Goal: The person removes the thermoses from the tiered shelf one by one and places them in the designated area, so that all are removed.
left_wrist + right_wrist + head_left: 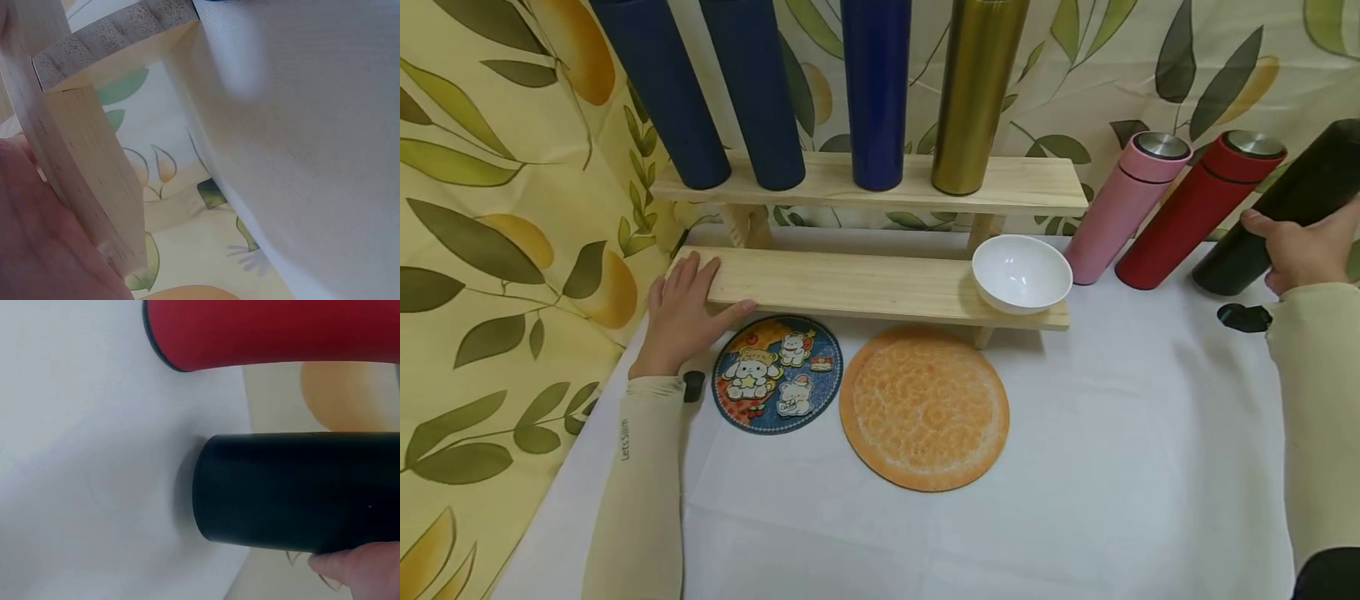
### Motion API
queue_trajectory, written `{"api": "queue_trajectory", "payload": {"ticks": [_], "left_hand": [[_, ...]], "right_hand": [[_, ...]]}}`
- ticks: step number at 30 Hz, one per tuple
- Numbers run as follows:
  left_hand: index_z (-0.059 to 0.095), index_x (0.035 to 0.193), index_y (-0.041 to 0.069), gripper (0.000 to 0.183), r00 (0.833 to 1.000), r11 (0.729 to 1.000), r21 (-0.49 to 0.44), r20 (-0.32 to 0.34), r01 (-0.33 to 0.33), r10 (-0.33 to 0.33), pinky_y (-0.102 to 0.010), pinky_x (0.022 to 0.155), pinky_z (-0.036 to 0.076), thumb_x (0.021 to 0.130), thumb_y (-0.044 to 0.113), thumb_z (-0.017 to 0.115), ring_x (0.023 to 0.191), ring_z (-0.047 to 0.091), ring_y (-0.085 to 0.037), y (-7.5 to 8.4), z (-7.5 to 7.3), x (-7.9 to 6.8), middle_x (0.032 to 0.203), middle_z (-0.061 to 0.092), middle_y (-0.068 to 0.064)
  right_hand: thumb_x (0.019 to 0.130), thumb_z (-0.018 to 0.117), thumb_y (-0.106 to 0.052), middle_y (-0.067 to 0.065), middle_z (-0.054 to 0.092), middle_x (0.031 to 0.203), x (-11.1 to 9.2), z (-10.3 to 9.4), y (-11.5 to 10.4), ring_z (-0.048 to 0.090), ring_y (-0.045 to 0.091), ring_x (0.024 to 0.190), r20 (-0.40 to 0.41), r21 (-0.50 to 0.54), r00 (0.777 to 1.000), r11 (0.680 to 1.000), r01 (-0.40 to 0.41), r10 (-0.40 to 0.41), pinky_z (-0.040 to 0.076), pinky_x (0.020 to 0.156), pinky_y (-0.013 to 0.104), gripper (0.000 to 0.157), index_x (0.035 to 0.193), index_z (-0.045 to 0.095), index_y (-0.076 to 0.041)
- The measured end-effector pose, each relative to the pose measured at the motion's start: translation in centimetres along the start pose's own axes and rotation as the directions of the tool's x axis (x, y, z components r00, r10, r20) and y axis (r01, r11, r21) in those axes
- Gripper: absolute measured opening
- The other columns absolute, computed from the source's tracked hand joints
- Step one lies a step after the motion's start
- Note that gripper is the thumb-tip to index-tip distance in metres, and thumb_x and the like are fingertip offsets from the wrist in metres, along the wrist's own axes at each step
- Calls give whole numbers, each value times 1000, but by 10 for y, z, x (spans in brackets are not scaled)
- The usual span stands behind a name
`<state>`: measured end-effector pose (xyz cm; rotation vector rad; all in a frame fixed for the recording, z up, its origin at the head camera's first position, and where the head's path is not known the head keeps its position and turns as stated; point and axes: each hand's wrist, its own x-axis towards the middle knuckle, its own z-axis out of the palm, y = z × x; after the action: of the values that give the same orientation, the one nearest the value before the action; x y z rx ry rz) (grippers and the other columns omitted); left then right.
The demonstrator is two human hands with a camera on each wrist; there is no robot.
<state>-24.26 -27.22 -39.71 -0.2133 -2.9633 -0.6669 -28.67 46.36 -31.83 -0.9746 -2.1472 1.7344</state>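
My left hand (681,312) rests on the left end of the lower board of a two-step wooden shelf (850,283), fingers flat and thumb along its front edge. In the left wrist view the palm (44,231) lies against the wood (94,169). At the far right, my right hand (1311,246) grips a black bottle (1277,208) around its side. The bottle's base is on or just above the white cloth; I cannot tell which. Beside it stand a red bottle (1198,208) and a pink bottle (1127,204), both silver-topped.
On the upper board stand two dark blue bottles (670,100), a brighter blue bottle (876,100) and a gold bottle (977,100). A white bowl (1022,273) sits at the lower board's right end. In front lie a cartoon-printed round mat (778,375) and an orange round mat (925,408).
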Motion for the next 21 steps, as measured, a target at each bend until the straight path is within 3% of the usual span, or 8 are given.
{"api": "queue_trajectory", "payload": {"ticks": [8, 15, 21], "left_hand": [[34, 166, 2, 102, 1000, 1000, -9, -18, -13, 13, -65, 124, -3, 96, 68, 66, 161, 10, -47, 1, 3, 1, 174, 17, -28], [33, 167, 3, 103, 1000, 1000, -8, -18, -25, 24, -65, 125, -3, 96, 70, 65, 161, 10, -47, 4, 2, 0, 174, 16, -28], [33, 166, 2, 103, 999, 1000, -4, -27, -31, 30, -65, 125, -3, 96, 69, 65, 161, 10, -47, 3, -3, 0, 174, 16, -29]], "right_hand": [[96, 74, -35, -23, -1, 176, 4, 5, 1, 3, 1, 157, 4, 115, 999, 992, 50, -50, 3, 124, 35, 113, 166, -13, -48], [91, 68, -50, -25, -9, 175, 0, -2, 2, -10, 5, 159, 6, 55, 1000, 998, 8, -8, -1, 123, 39, 116, 163, -23, -50], [88, 66, -57, -25, -8, 175, -2, 0, 0, -4, 10, 161, 20, 12, 1000, 1000, -23, 23, 4, 123, 45, 117, 161, -25, -53]]}}
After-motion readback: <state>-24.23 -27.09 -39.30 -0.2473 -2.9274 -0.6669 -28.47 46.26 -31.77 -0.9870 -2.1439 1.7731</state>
